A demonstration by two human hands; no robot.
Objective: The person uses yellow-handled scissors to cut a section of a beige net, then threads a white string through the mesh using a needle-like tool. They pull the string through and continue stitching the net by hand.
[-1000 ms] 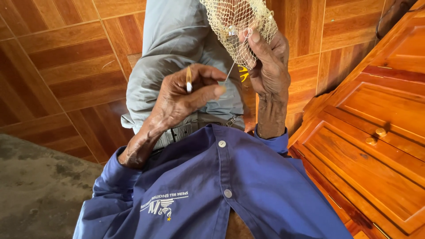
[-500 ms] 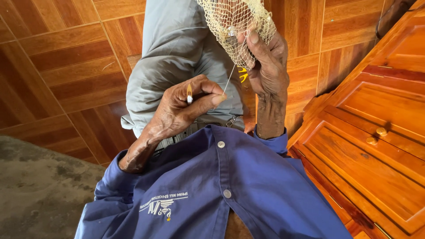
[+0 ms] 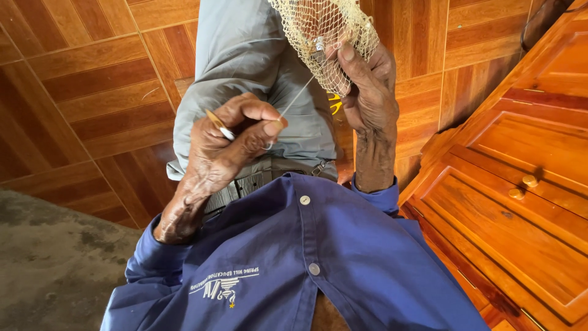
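Note:
A pale yellow mesh net (image 3: 324,34) hangs at the top middle of the head view. My right hand (image 3: 367,92) grips its lower edge, thumb pressed on the mesh. My left hand (image 3: 229,141) is closed on a thin netting needle (image 3: 218,125) wound with white twine. A taut white thread (image 3: 297,98) runs from my left fingertips up to the net. Both hands are above my lap, with grey trousers (image 3: 245,73) and a blue buttoned shirt (image 3: 294,270) below them.
A wooden cabinet (image 3: 520,184) with small round knobs stands close on the right. Wood-pattern floor tiles (image 3: 92,92) cover the left and top. A grey concrete patch (image 3: 55,263) lies at the lower left.
My left hand has drawn down and to the left, away from the net, and the thread has pulled taut. My right hand has stayed on the net.

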